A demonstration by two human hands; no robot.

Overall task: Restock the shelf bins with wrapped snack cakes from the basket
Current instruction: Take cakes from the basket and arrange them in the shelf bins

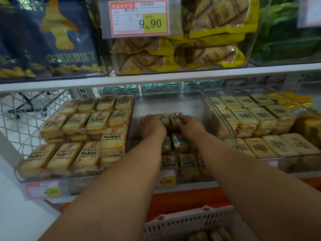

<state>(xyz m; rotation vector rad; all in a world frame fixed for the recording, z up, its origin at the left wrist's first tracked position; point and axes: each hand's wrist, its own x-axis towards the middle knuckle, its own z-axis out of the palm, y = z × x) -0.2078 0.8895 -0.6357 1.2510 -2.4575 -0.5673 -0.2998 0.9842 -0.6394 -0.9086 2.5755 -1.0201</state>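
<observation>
Both forearms reach into the middle clear plastic shelf bin (pixel 201 108), a smooth-walled transparent box whose rear half shows bare floor. Left hand (pixel 152 126) lies palm-down on glossy film-wrapped snack cakes (pixel 179 142), fingers (pixel 153 117) curled over the far edge of a pack. Right hand (pixel 190 125) beside it, fingers (pixel 182 119) bent and pinching a pack in the rearmost row; two pack tops (pixel 175 117) show between the hands. Whether the packs are lifted or resting: cannot tell. In front of the hands, further packs of the same brownish, crinkly-wrapped kind lie flat in rows; exact count hidden by the arms.

Left clear bin (pixel 22 173): pale yellow rectangular wrapped cakes (pixel 97 120) with black lettering, four across the back rows, three across the front, stacked in layers. Right clear bin (pixel 225 119): similar pale rectangular packs (pixel 246 120), stacked.

Two yellow-and-pink price tags on the shelf edge read 8.00, one under the left bin (pixel 44 190), one under the middle bin (pixel 165 179). Upper tag (pixel 139 18) reads 9.90.

White slotted plastic basket (pixel 187 221) at bottom centre, below the shelf, holding more wrapped cakes (pixel 213 234), blurred.
</observation>
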